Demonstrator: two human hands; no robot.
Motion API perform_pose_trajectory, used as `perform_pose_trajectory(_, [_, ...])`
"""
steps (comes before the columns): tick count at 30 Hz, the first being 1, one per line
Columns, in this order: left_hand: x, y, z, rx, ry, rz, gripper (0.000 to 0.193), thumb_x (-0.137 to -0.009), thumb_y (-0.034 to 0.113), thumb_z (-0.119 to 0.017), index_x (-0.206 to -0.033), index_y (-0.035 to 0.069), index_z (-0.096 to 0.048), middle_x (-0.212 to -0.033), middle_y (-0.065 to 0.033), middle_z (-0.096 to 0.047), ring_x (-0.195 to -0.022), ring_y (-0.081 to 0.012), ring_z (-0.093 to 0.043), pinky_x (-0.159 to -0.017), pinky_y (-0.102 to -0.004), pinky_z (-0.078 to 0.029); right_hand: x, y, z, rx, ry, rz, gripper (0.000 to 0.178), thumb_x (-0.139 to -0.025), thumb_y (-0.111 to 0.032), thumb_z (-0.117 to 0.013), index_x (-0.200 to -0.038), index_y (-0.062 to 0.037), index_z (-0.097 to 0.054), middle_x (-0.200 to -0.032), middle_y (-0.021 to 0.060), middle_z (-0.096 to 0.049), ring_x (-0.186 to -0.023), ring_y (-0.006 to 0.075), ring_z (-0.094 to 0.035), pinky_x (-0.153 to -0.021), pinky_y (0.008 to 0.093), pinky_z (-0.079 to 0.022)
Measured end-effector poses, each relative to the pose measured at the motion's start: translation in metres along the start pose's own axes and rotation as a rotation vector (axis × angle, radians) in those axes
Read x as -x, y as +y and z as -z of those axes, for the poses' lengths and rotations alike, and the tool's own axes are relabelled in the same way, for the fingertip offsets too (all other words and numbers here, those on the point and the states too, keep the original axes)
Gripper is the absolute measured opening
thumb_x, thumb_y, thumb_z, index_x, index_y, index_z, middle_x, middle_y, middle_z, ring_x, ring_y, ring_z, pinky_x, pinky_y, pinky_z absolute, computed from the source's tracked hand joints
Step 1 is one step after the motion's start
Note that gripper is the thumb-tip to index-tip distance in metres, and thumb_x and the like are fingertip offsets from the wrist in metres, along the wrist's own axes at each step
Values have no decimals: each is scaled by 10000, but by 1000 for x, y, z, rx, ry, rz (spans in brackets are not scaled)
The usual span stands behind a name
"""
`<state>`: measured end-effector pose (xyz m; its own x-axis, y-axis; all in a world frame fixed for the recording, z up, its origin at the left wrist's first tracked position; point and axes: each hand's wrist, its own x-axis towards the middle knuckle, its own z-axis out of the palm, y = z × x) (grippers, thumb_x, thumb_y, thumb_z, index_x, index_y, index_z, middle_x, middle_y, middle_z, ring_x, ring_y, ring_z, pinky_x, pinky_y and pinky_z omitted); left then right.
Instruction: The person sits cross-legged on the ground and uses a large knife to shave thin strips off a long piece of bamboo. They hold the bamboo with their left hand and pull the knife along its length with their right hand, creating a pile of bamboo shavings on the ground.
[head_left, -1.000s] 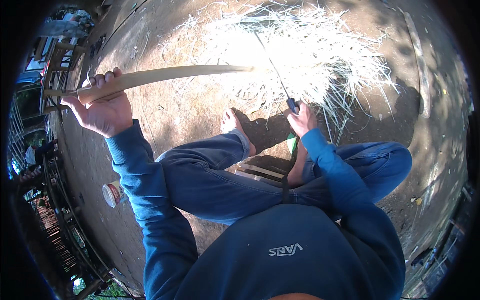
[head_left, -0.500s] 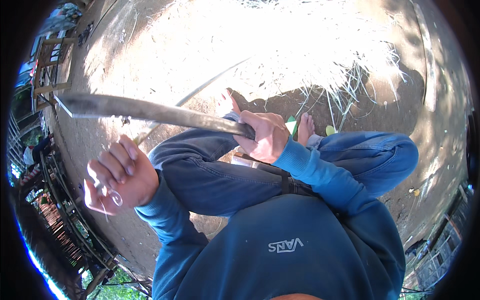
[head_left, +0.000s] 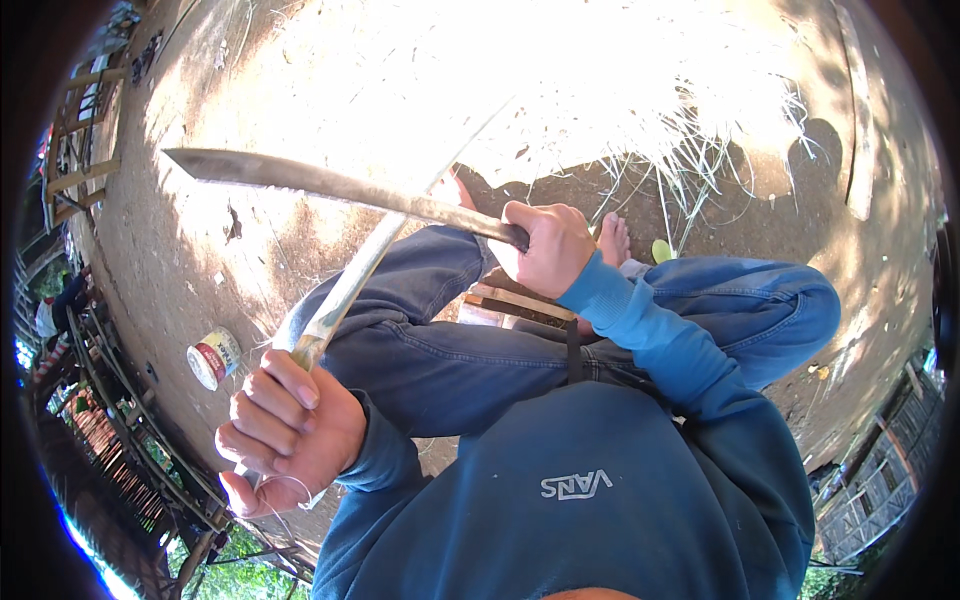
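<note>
My right hand is closed around the handle of a machete. Its long, slightly curved blade points to the far left. My left hand grips the near end of a long, pale strip that looks like bamboo, which slants away to the upper right and narrows. Blade and strip cross in front of my left knee; whether they touch, I cannot tell. A thin curled shaving hangs by the heel of my left hand.
Loose pale shavings lie in bright sun ahead of my bare feet. A can stands on the dirt ground left of my knee. Wood pieces lie between my legs. A pole rests at far right, a wooden frame at far left.
My left hand has come nearer to me and to the right with the strip, uncovering the can. The machete's tip has swung farther away and slightly right.
</note>
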<state>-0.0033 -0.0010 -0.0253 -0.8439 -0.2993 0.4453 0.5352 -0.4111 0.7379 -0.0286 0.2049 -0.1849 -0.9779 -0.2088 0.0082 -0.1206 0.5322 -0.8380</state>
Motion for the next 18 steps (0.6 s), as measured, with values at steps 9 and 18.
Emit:
perform_pose_trajectory(9, [-2, 0, 4, 4, 64, -17, 399, -848, 374, -452, -529, 160, -345, -431, 26, -302, -416, -104, -272, -506, -292, -330, -9, 25, -7, 33, -15, -110, 219, -775, -174, -666, -675, -34, -529, -539, 158, -534, -535, 365, -573, -492, 430, -411])
perform_pose_trajectory(18, [-5, 3, 2, -16, 111, -8, 406, -853, 379, -457, -526, 170, -339, -442, 35, -311, -421, -104, -273, -523, -286, -331, -13, 46, -12, 68, -3, -180, 209, -740, -197, -707, -715, -45, -565, -571, 158, -552, -545, 339, -594, -518, 405, -438])
